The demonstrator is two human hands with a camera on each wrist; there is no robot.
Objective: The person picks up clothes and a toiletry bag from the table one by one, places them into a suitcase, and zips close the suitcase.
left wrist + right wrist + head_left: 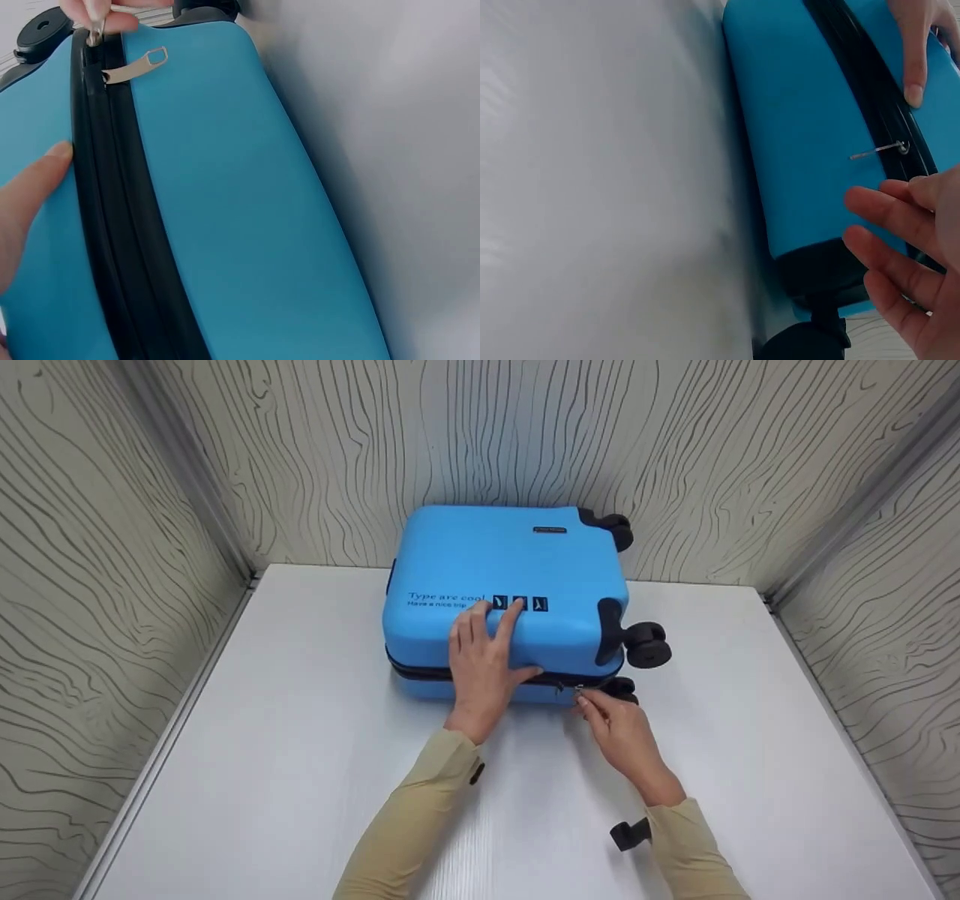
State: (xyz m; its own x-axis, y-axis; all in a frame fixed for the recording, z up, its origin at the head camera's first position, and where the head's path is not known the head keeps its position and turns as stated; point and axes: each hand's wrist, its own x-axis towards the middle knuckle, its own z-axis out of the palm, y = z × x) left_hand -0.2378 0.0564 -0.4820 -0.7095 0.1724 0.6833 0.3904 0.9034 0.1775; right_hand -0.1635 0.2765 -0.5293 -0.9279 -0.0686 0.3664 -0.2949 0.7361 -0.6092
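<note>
A bright blue hard-shell suitcase [502,562] lies flat, its black zipper seam [112,202] running along the near side. My left hand [480,667] rests on the near edge of the shell with fingers spread over the top, and its thumb presses just above the seam. Close to the wheeled end, my right hand [619,731] pinches a metal zipper pull [96,34] between thumb and forefinger. A second zipper pull [139,69] hangs loose beside it, sticking out over the lower shell. The right hand's other fingers [892,259] are loosely bent.
Black wheels [649,645] stick out at the suitcase's right end. Beneath it is a white table [300,735], with wood-grain patterned panels [510,435] behind and on both sides. A small black device [630,834] juts from the right cuff.
</note>
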